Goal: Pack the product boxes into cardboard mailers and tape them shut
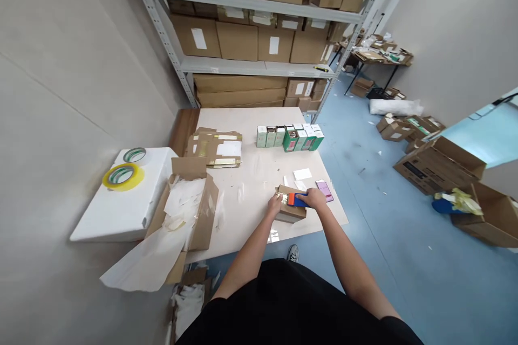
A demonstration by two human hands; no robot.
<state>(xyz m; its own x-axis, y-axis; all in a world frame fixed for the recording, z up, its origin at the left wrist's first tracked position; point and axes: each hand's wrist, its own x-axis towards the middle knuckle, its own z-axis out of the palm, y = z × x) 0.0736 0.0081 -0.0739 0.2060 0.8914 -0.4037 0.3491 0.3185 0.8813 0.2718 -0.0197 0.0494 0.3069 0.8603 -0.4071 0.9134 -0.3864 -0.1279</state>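
Observation:
A small cardboard box [291, 214] sits near the front edge of the table. My left hand [274, 205] is closed on its left side, the fingers partly hidden. My right hand [314, 198] grips a flat blue-and-orange object [297, 200] lying across the box's top; its exact kind is not clear. A shiny patch shows on the box between the left fingers and the orange end. A phone [324, 191] with a pink screen lies just right of my right hand. White paper pieces [302, 174] lie behind the box.
Green and white small boxes [300, 138] stand in rows at the table's back right. Flattened cardboard [214, 149] lies at back left, above an open carton [207, 210] with white packing. Tape rolls [122, 175] rest on a white foam block [109, 215]. Shelving [259, 67] stands behind.

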